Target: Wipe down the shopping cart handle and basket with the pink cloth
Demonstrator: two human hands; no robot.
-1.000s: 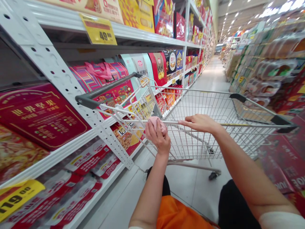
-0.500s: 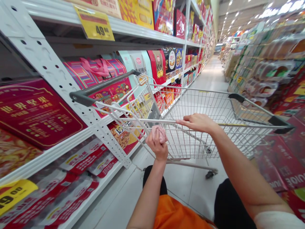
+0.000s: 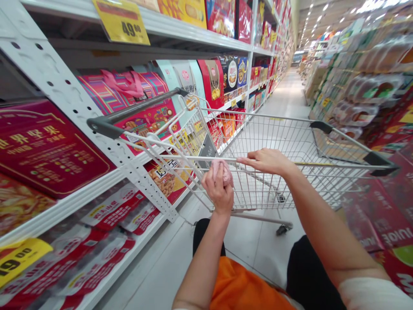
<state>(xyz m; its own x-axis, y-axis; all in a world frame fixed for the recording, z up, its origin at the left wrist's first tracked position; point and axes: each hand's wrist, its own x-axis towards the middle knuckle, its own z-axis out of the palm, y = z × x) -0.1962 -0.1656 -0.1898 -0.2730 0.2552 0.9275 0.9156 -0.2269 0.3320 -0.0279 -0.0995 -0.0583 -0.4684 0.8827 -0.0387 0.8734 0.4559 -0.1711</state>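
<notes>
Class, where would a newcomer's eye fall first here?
Probably on the wire shopping cart across the middle, with the left hand clutching a pink cloth by its near rail and the right hand resting on it. Next, the ribboned pink box behind the cart's handle, then the yellow 49.80 price tag at upper left.

Crumpled pink cloth [image 3: 227, 174] beside upright wire shopping cart [image 3: 322, 164]

Pink cloth [image 3: 227, 173], silver-grey cart [image 3: 309, 164] with dark grey handle [image 3: 139, 106], orange garment [image 3: 248, 287], multicoloured striped pink box [image 3: 153, 117]
</notes>
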